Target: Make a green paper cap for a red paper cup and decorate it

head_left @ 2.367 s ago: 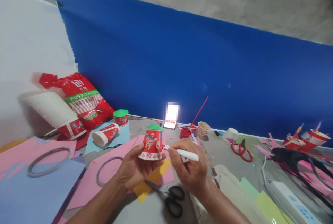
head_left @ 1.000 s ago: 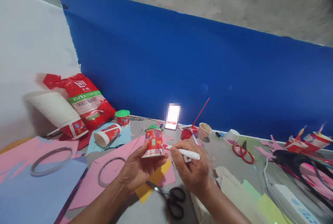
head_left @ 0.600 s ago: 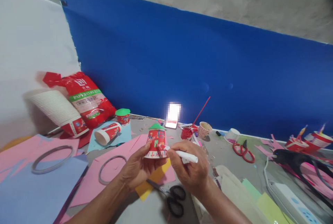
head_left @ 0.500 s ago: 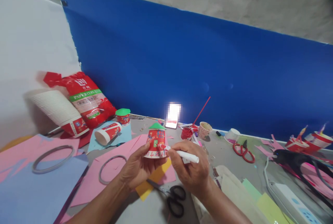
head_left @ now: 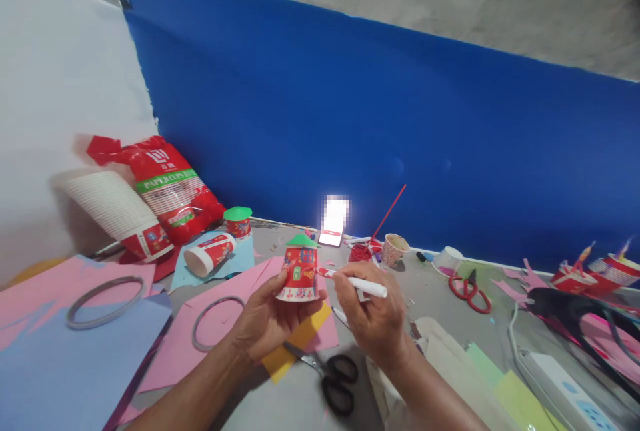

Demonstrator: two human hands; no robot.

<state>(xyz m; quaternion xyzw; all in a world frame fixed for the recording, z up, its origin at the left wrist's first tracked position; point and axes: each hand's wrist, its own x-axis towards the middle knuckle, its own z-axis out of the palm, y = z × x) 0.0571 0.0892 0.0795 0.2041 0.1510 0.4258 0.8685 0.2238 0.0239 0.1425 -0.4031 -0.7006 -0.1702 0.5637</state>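
My left hand (head_left: 273, 314) holds an upturned red paper cup (head_left: 300, 274) by its lower part, the white printed rim facing down. A green paper cone (head_left: 302, 240) sits on top of the cup like a roof. Drawn marks show on the cup's side. In my right hand (head_left: 373, 314) is a white marker (head_left: 367, 286) with a red front end, gripped like a pen. Its tip is at the right side of the cup; whether it touches I cannot tell. Black-handled scissors (head_left: 330, 377) lie below my hands, beside a strip of yellow paper (head_left: 285, 354).
Pink paper (head_left: 175, 364), blue paper (head_left: 65, 364) and grey rings (head_left: 105, 303) lie left. Behind them are a stack of paper cups (head_left: 117, 207) and a red bag (head_left: 173, 184). A phone (head_left: 332, 221) stands at the back. Red scissors (head_left: 470, 294) and a power strip (head_left: 565, 387) lie right.
My right hand has moved slightly right with the marker, so the tip has gone from the cup's front to its right side. The cup stays in my left hand, a little higher.
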